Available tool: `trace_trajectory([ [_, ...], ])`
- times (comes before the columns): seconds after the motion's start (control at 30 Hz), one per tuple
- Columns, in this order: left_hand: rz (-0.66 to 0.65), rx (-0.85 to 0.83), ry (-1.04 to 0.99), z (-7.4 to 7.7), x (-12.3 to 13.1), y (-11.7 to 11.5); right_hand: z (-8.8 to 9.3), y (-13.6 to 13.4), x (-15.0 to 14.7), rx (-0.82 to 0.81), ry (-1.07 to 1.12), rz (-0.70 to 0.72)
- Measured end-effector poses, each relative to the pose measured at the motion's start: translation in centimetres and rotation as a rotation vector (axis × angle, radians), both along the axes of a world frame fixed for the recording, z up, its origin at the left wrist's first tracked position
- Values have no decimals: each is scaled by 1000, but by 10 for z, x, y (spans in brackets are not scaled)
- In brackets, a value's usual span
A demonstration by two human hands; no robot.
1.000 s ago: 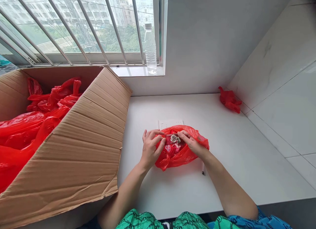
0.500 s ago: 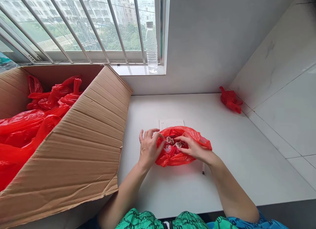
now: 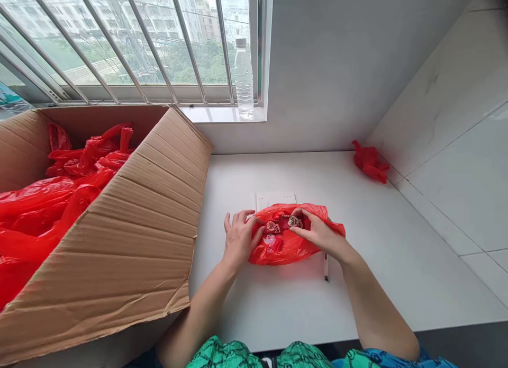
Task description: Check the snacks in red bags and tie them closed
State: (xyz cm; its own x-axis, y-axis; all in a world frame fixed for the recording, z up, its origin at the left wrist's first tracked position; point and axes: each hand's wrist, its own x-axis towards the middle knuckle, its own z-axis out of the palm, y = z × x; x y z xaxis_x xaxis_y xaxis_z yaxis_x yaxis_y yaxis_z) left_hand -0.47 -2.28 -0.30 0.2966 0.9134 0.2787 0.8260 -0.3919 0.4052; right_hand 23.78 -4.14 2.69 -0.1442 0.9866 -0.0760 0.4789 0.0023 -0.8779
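Note:
A red plastic bag [image 3: 296,245] lies open on the white table [image 3: 381,251] in front of me, with small red packets [image 3: 278,225] inside. My left hand [image 3: 239,238] holds the bag's left rim between thumb and fingers. My right hand [image 3: 317,233] reaches into the mouth of the bag and pinches a red packet with a white label [image 3: 295,221]. A white sheet of paper [image 3: 270,199] sticks out from behind the bag, and a pen [image 3: 326,266] lies under its right side.
A large open cardboard box [image 3: 130,241] full of red plastic bags [image 3: 43,198] stands at the left. A crumpled red bag [image 3: 370,162] lies in the far right corner by the tiled wall. A clear water bottle [image 3: 243,78] stands on the window sill.
My right hand has shifted right inside the bag with a packet in its fingers. The bag has flattened and slid slightly right, uncovering more of the pen. My left hand stays at the rim.

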Motion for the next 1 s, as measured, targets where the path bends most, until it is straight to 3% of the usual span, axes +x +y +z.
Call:
trace_trajectory([
  [0.13, -40, 66, -134, 9, 4, -4, 0, 2, -11, -95, 360, 81],
  [0.23, -106, 58, -255, 13, 7, -6, -2, 0, -23, -107, 504, 136],
  [0.43, -103, 49, -489, 12, 6, -5, -3, 2, -30, -121, 566, 143],
  [0.7, -110, 46, -496, 10, 6, -5, -5, 2, -30, -112, 584, 112],
  [0.83, -77, 43, -374, 12, 2, -3, -9, 5, -24, -124, 494, 123],
  [1.0, -23, 21, -99, 9, -2, -2, -25, 9, -12, 16, -19, 49],
])
